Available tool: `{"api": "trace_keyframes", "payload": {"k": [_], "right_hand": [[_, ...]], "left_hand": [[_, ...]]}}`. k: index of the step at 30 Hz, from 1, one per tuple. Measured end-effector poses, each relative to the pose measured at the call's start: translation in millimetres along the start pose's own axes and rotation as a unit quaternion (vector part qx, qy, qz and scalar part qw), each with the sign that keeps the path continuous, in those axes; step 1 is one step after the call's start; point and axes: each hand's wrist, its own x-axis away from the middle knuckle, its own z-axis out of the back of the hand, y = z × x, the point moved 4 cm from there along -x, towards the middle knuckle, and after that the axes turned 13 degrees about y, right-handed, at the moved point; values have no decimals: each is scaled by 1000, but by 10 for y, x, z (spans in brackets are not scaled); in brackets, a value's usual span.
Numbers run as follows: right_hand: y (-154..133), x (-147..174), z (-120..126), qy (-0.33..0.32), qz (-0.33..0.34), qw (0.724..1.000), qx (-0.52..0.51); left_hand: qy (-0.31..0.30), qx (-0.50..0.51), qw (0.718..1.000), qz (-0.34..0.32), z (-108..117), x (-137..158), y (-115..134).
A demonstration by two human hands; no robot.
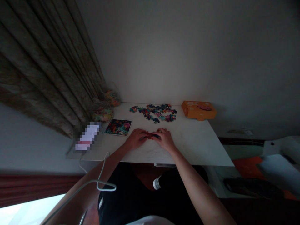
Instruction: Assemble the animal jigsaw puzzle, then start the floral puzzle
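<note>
Near the front of the white table, my left hand [136,138] and my right hand [164,137] face each other with puzzle pieces [150,135] between them. The pieces look dark red and dark blue, and the fingers of both hands are closed on their edges. How the pieces join is too small to make out. Beyond the hands lies a loose heap of colourful jigsaw pieces [159,112], one dark piece nearest me. Left of my left hand is a square picture card [117,127] with a bright floral pattern on dark ground.
An orange box [199,110] stands at the table's [197,147] back right. Clear bags with colourful contents [102,113] sit at the back left, by the curtain [53,53]. A blurred-out screen [87,136] is at the left edge. A white cable [99,181] loops over my left forearm.
</note>
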Motion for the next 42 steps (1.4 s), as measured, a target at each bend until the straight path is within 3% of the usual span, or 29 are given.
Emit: {"api": "trace_keyframes", "payload": {"k": [6,10,14,18,21,24,29,35,42], "right_hand": [[-1,-14,15,-7,6,1000,-7],[13,-8,-1,2,0,1000,-19],[114,-16,-40,42,-37,994,-96],[402,-160,-21,107,-82,979,-154],[698,-417,16,125,-100,981,-106],[943,-742,15,100,-116,988,-37],[1064,-1117,-61,64,-133,987,68],[1009,-1133,-170,44,-164,974,152],[964,-1058,-165,23,-112,982,152]], "left_hand": [[12,-35,998,-44,-59,99,302],[-5,-30,997,-69,-138,135,376],[-11,-32,997,-70,-142,123,362],[-10,-38,997,-66,-113,108,376],[-13,-38,997,-62,-108,101,387],[-12,-39,998,-56,-112,97,381],[-2,-32,997,-65,-124,106,362],[20,-31,997,-70,-123,116,361],[15,-45,997,-69,-121,101,378]]}}
